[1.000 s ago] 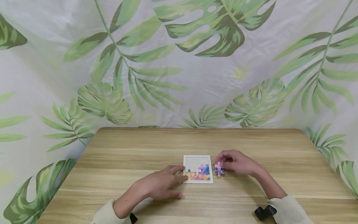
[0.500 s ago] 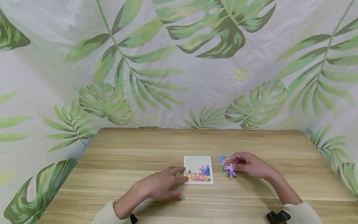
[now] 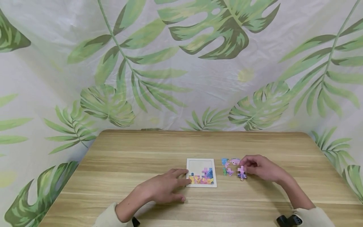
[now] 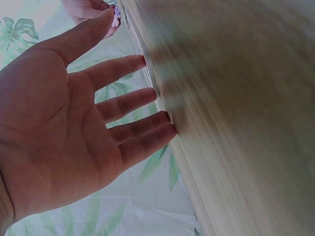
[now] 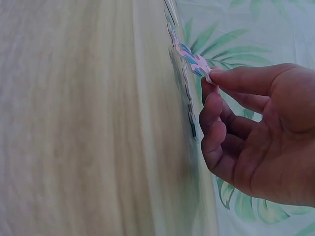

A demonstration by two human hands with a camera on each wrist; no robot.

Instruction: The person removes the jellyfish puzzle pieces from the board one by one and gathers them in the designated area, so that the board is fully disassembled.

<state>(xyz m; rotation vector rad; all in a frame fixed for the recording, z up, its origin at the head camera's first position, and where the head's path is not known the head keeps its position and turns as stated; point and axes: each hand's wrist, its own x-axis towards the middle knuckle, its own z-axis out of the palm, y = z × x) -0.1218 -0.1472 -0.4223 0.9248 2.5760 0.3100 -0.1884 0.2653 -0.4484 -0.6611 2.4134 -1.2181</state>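
A pink and purple jigsaw puzzle piece [image 3: 242, 173] is pinched between the thumb and fingers of my right hand [image 3: 262, 168]. In the right wrist view that puzzle piece [image 5: 198, 64] is tilted above the tabletop, and the other fingers curl below. My left hand [image 3: 163, 186] lies with fingers spread, its fingertips touching the left edge of a white-framed puzzle board [image 3: 199, 185]. Fitted pieces [image 3: 202, 179] fill the board's bottom row and part of its right side. The left wrist view shows the left hand [image 4: 64, 128] with straight fingers.
Loose puzzle pieces in blue, pink and green [image 3: 229, 171] lie flat between the board and my right hand. They rest on a wooden table [image 3: 141, 151]. Behind its far edge hangs a leaf-patterned cloth [image 3: 170, 94].
My right hand has moved right, away from the board, with the puzzle piece in its grip. Loose pieces that it covered now show. The left hand has stayed at the board's edge.
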